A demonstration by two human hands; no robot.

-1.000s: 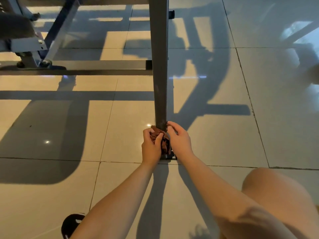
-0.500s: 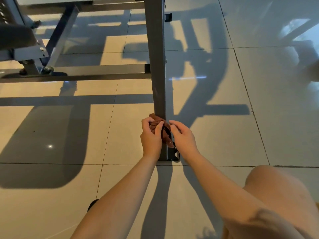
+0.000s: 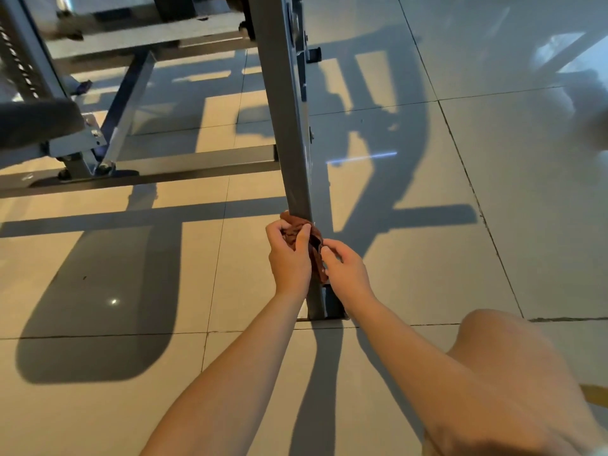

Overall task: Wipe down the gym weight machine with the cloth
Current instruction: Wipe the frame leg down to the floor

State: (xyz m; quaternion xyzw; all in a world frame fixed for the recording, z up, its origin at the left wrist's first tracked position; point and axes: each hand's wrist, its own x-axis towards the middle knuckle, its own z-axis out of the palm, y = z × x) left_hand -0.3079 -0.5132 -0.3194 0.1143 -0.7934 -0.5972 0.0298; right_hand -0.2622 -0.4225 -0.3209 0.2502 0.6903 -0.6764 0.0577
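A grey upright post (image 3: 289, 126) of the weight machine rises from the tiled floor to the top of the view. A brown cloth (image 3: 294, 230) is bunched around the post a little above its foot. My left hand (image 3: 289, 258) grips the cloth from the left side of the post. My right hand (image 3: 343, 269) pinches the cloth's hanging end on the right side. The post's black foot (image 3: 332, 306) shows just below my hands.
A grey floor bar (image 3: 164, 169) runs left from the post. A padded seat (image 3: 36, 123) on a bracket and slanted struts stand at the left. My bare knee (image 3: 513, 366) fills the lower right. Glossy floor tiles carry long shadows.
Both hands and the cloth have slid up the post from near its foot. The view has tilted up, so more of the machine frame shows at the top.
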